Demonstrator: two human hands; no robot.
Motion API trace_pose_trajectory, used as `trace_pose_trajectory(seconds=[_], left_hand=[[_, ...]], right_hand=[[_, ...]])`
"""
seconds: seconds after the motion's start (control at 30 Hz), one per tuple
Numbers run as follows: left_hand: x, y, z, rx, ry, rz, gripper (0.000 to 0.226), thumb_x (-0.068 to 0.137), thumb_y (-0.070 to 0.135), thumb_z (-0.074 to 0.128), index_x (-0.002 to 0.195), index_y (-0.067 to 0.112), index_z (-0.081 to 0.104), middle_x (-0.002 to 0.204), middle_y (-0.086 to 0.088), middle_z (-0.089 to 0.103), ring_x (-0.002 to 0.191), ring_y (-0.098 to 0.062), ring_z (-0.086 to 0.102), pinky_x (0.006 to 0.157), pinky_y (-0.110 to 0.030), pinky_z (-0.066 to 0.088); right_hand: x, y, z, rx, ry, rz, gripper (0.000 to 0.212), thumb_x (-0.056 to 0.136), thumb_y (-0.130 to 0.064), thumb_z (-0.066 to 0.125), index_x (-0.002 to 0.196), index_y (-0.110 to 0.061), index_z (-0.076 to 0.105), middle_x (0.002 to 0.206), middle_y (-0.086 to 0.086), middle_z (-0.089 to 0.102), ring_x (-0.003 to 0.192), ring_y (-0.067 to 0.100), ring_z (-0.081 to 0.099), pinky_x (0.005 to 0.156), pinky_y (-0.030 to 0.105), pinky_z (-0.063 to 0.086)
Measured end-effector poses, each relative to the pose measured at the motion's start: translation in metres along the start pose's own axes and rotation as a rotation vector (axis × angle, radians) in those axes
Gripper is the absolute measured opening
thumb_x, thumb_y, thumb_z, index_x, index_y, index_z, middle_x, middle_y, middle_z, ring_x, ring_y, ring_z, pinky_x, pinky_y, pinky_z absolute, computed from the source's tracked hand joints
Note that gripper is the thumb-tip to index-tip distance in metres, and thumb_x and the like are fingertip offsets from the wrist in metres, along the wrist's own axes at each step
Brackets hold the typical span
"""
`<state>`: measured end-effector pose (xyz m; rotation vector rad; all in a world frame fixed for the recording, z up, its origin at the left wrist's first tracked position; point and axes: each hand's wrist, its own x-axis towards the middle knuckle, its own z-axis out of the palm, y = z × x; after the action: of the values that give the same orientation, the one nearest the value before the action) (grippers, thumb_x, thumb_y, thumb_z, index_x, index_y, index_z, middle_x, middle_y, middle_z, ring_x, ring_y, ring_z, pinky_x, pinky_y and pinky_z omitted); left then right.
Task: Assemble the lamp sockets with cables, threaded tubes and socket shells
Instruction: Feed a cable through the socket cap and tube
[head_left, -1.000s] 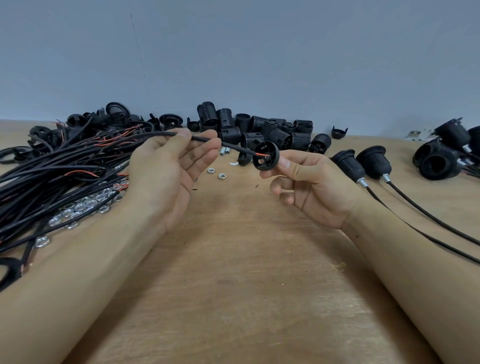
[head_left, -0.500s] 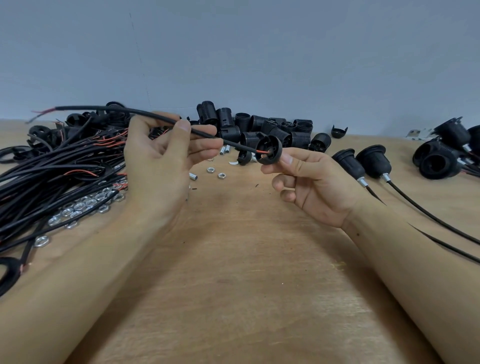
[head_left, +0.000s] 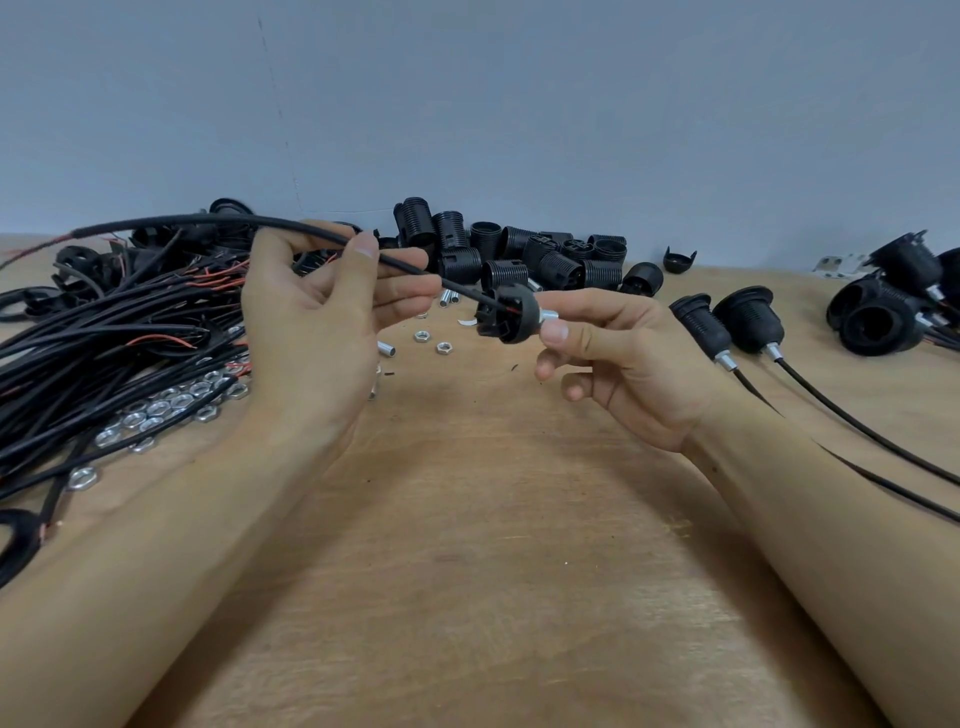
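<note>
The right hand (head_left: 618, 358) pinches the socket cap (head_left: 506, 314) by its threaded tube (head_left: 548, 316); the left hand (head_left: 322, 322) pinches the cable (head_left: 311, 234). The cap has turned open-side toward the cable since a second ago, and its red wire now enters, so threading is under way above the bench (head_left: 493, 519). No writing is legible.

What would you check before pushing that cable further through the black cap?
1. Left hand grips the cable: ok.
2. Right hand holds the black cap by its metal tube: ok.
3. Cable end reaches into the cap's open side: ok.
4. Red wire tip has entered the tube: cannot tell, hidden inside the cap.
5. Cable's far end hangs clear of the cable pile: ok.
6. Spare nuts lie on the table by the left arm: ok.
</note>
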<state>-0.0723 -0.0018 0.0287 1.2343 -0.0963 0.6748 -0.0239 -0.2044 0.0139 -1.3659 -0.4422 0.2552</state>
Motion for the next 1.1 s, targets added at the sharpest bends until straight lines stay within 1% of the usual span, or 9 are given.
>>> trace_pose_trajectory(seconds=[0.3, 0.4, 0.5, 0.6, 0.7, 0.77, 0.83, 0.97, 1.1], left_hand=[[0.0, -0.001, 0.0, -0.148, -0.077, -0.256, 0.011, 0.101, 0.009, 0.053, 0.107, 0.001, 0.048, 0.09, -0.017, 0.076, 0.078, -0.027, 0.075, 0.067, -0.026, 0.058], [-0.005, -0.007, 0.0, -0.031, -0.166, -0.268, 0.008, 0.096, 0.011, 0.061, 0.098, 0.006, 0.055, 0.09, -0.014, 0.076, 0.078, -0.025, 0.075, 0.064, -0.027, 0.057], [-0.008, -0.013, -0.001, 0.158, -0.228, -0.23, 0.005, 0.087, 0.016, 0.072, 0.088, 0.015, 0.067, 0.089, -0.005, 0.076, 0.078, -0.013, 0.07, 0.061, -0.024, 0.052], [-0.009, -0.014, -0.002, 0.356, -0.297, -0.226, 0.005, 0.08, 0.023, 0.078, 0.078, 0.02, 0.073, 0.077, 0.003, 0.074, 0.069, -0.003, 0.061, 0.061, -0.021, 0.045], [-0.01, -0.012, -0.001, 0.404, -0.338, -0.282, 0.021, 0.075, 0.04, 0.073, 0.079, 0.019, 0.076, 0.084, -0.007, 0.074, 0.069, -0.009, 0.059, 0.065, -0.033, 0.044], [-0.007, -0.01, 0.0, 0.361, -0.294, -0.311, 0.029, 0.085, 0.047, 0.065, 0.08, 0.02, 0.076, 0.087, -0.002, 0.075, 0.068, -0.011, 0.06, 0.063, -0.033, 0.045], [-0.003, -0.008, 0.002, 0.264, -0.204, -0.368, 0.036, 0.096, 0.049, 0.055, 0.086, 0.019, 0.072, 0.087, -0.002, 0.075, 0.063, -0.012, 0.06, 0.058, -0.029, 0.045], [0.002, -0.008, -0.002, 0.148, -0.052, -0.351, 0.027, 0.1, 0.037, 0.055, 0.089, 0.015, 0.066, 0.074, 0.002, 0.071, 0.054, -0.011, 0.054, 0.053, -0.023, 0.044], [0.0, -0.01, -0.001, 0.17, -0.178, -0.311, 0.029, 0.096, 0.028, 0.062, 0.069, 0.023, 0.072, 0.07, 0.004, 0.068, 0.053, -0.009, 0.053, 0.055, -0.024, 0.042]], right_hand=[[-0.002, -0.004, 0.005, -0.132, 0.093, -0.065, 0.023, 0.074, -0.022, 0.073, 0.094, -0.01, 0.075, 0.09, 0.011, 0.075, 0.06, 0.015, 0.063, 0.046, 0.021, 0.045], [-0.004, -0.003, 0.009, -0.321, 0.098, -0.102, 0.021, 0.076, -0.016, 0.077, 0.096, -0.008, 0.076, 0.088, 0.013, 0.075, 0.065, 0.015, 0.065, 0.049, 0.024, 0.05], [-0.006, -0.001, 0.013, -0.475, 0.112, -0.117, 0.013, 0.077, -0.01, 0.08, 0.09, -0.013, 0.078, 0.083, 0.008, 0.075, 0.071, 0.012, 0.066, 0.065, 0.027, 0.056], [-0.007, -0.002, 0.014, -0.558, 0.061, -0.108, 0.012, 0.078, -0.011, 0.08, 0.09, -0.011, 0.079, 0.078, 0.0, 0.075, 0.069, 0.004, 0.066, 0.069, 0.019, 0.054], [-0.008, -0.004, 0.014, -0.536, -0.003, -0.09, 0.005, 0.081, -0.011, 0.077, 0.084, -0.007, 0.077, 0.075, 0.002, 0.074, 0.066, 0.005, 0.066, 0.067, 0.017, 0.053], [-0.008, -0.005, 0.015, -0.495, -0.008, -0.104, 0.005, 0.085, -0.008, 0.073, 0.08, -0.008, 0.074, 0.067, -0.004, 0.07, 0.056, -0.002, 0.06, 0.056, 0.007, 0.044], [-0.006, -0.005, 0.013, -0.467, 0.025, -0.092, 0.005, 0.087, -0.008, 0.07, 0.084, -0.006, 0.074, 0.066, -0.005, 0.069, 0.055, -0.003, 0.057, 0.054, 0.006, 0.041], [-0.006, -0.005, 0.01, -0.456, 0.013, 0.024, 0.004, 0.084, -0.021, 0.072, 0.081, -0.019, 0.075, 0.077, 0.001, 0.072, 0.057, 0.006, 0.047, 0.051, 0.018, 0.036], [-0.006, -0.008, 0.012, -0.286, -0.095, 0.095, 0.008, 0.075, -0.029, 0.077, 0.071, -0.023, 0.076, 0.085, 0.006, 0.071, 0.05, 0.005, 0.039, 0.05, 0.022, 0.032]])
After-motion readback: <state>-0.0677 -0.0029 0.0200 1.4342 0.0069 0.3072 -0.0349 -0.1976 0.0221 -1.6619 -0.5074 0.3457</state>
